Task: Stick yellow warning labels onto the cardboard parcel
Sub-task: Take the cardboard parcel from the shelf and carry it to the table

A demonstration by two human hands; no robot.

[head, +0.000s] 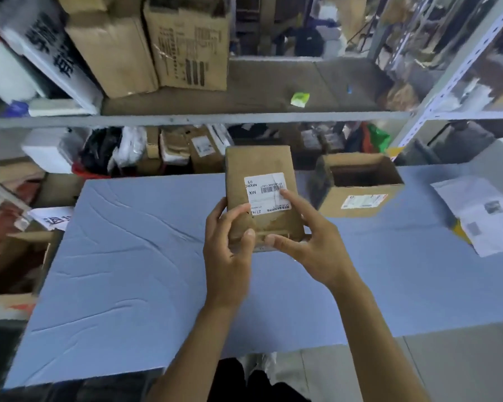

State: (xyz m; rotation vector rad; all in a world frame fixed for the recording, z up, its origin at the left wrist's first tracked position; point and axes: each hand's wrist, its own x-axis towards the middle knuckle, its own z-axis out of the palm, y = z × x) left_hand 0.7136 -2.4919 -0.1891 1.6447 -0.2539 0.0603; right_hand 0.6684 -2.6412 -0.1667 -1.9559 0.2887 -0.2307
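A small brown cardboard parcel (259,163) is held up above the blue table (128,256), its top face toward me. A white shipping label (263,188) with a barcode is stuck on that face. My left hand (230,245) grips the parcel's near left corner, thumb on top. My right hand (308,242) holds the near right edge, its index finger stretched out with the tip on the white label. No yellow label on the parcel is visible in this view.
An open cardboard box (357,184) stands on the table just right of the parcel. A white bagged package (482,213) with something yellow beneath lies at the far right. Metal shelving (186,120) stacked with boxes runs behind the table. More boxes sit at the left.
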